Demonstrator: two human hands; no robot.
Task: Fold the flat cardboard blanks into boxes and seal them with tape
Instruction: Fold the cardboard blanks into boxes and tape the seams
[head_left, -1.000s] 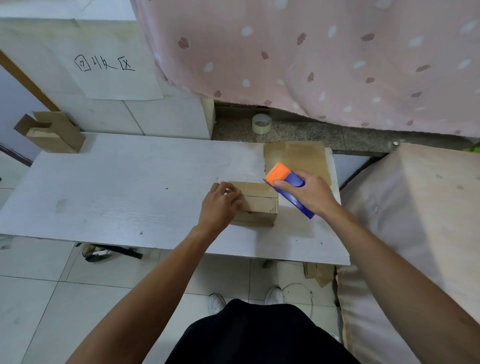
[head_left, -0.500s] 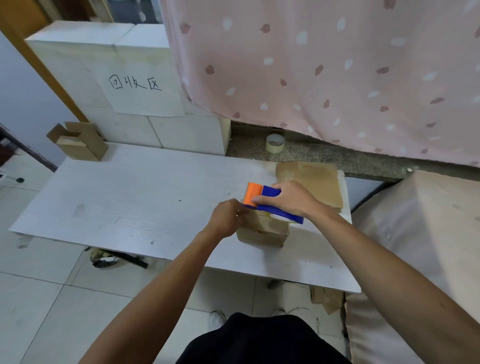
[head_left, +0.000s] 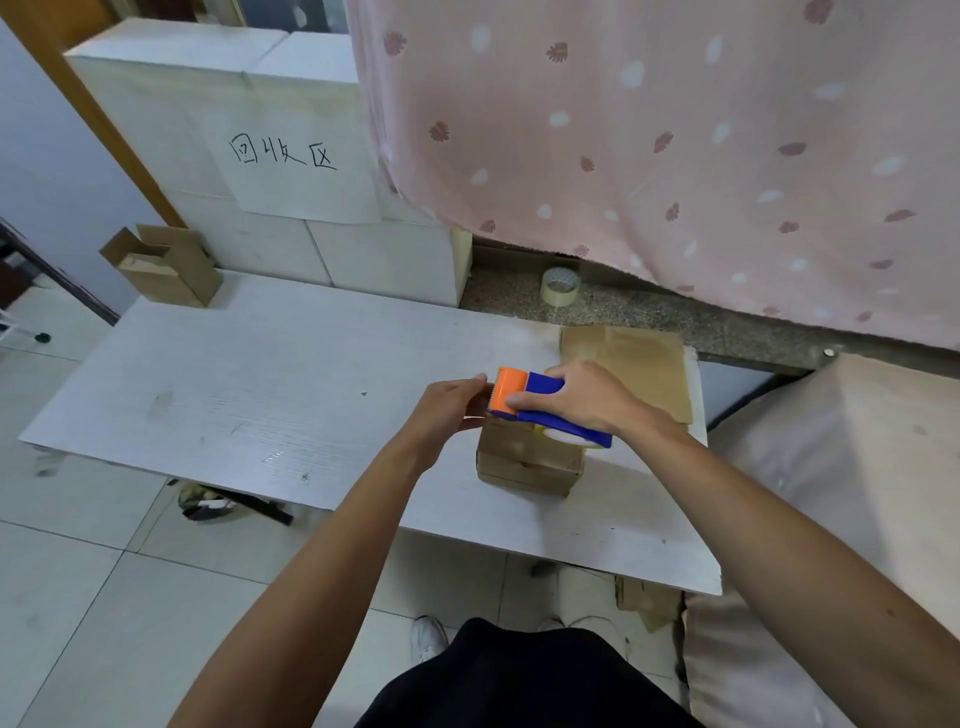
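A small folded cardboard box (head_left: 524, 465) sits on the white table (head_left: 270, 395) near its right end. Just above the box, my right hand (head_left: 582, 397) grips a blue and orange tape dispenser (head_left: 530, 399). My left hand (head_left: 449, 408) is at the dispenser's orange toothed end, with its fingertips pinching at the blade where the tape comes out; the tape itself is too thin to make out. A stack of flat cardboard blanks (head_left: 631, 364) lies behind my right hand.
A spare tape roll (head_left: 560, 287) stands on the stone ledge under the pink curtain (head_left: 675, 145). A folded open box (head_left: 166, 267) sits at the table's far left corner. White blocks with a handwritten sign (head_left: 291, 166) line the back. A cushioned surface (head_left: 841, 493) adjoins the table's right.
My right hand has brought the dispenser leftward over the box. My left hand has left the box top and risen to the dispenser's orange end. The camera has tilted up.
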